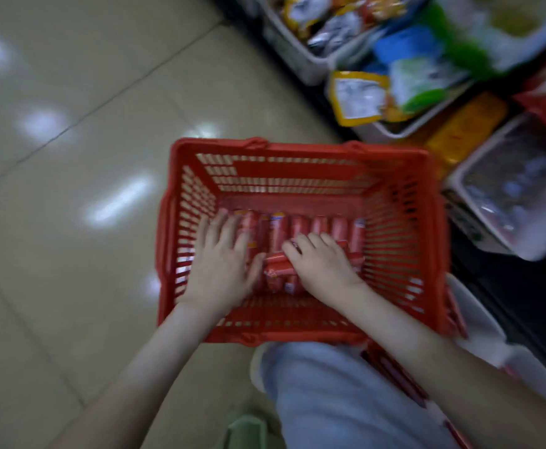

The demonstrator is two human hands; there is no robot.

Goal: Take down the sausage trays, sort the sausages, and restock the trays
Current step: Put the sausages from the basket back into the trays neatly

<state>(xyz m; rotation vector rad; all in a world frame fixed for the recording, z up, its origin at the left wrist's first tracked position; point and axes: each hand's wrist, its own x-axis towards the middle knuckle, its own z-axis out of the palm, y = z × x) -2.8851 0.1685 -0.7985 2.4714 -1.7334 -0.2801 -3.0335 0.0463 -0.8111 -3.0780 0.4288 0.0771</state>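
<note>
Glossy beige floor tiles (70,196) fill the left side, with soft light patches and thin grout lines. On them sits a red plastic basket (297,171), rectangular, its walls a lattice of slots. Along its bottom we see sausages (297,226) in smooth red wrappers, slim cylinders lying side by side in a row. Our left hand (221,264) lies flat on the row's left end, fingers (229,230) straight and spread. Our right hand (321,264) curls its fingers (317,241) over a crosswise bundle (278,265) on top of the row, gripping it. Motion blur smears everything, so the wrapper print is unreadable. At the right, white shelf bins (300,56) hold shiny snack packets (359,97), their labels too blurred to read. A knee in pale denim (330,384) hides the basket's near edge, and our right forearm covers most of a white tray (482,322) beside it.
</note>
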